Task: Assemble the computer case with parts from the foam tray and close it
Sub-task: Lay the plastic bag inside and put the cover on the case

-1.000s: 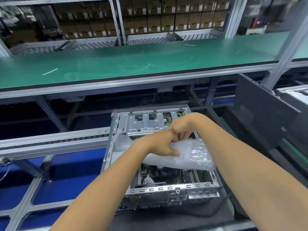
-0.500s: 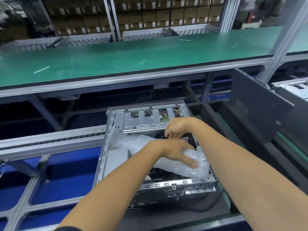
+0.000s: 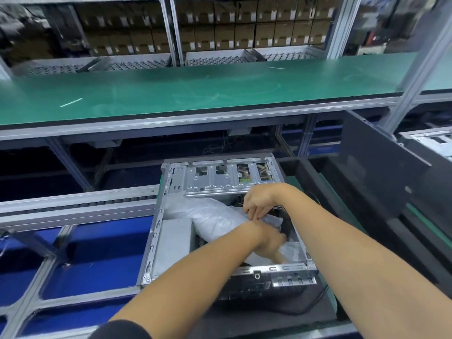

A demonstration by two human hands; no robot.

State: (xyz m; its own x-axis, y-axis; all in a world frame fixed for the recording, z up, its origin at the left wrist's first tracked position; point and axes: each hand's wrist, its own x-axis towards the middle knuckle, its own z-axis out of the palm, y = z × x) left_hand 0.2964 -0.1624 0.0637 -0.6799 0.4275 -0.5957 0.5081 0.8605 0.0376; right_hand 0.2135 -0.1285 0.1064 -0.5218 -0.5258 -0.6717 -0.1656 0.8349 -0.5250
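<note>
Open computer case point(image 3: 171, 241) sat lower centre of frame, side panel off, metal drive bay w/ cutouts along its far edge. Clear plastic bag point(image 3: 215, 216) lay crumpled inside, across the middle of the case.

Left hand point(image 3: 271, 243) was down in the case near its lower right corner, fingers pressed on/into the bag; blurred, so can't tell if they gripped it or just pushed. Right hand point(image 3: 259, 203) was just above the left wrist, fingers bent downward, tips at the bag's upper edge – looked like a pinch on the plastic, not 100% clear.

Dark panel point(image 3: 381, 167) stood tilted at right of frame, beside the case. Green bench top point(image 3: 195, 94) ran across the upper half; rows of brown cartons point(image 3: 244, 33) on shelving along the top. Blue floor under conveyor rails at lower left.
</note>
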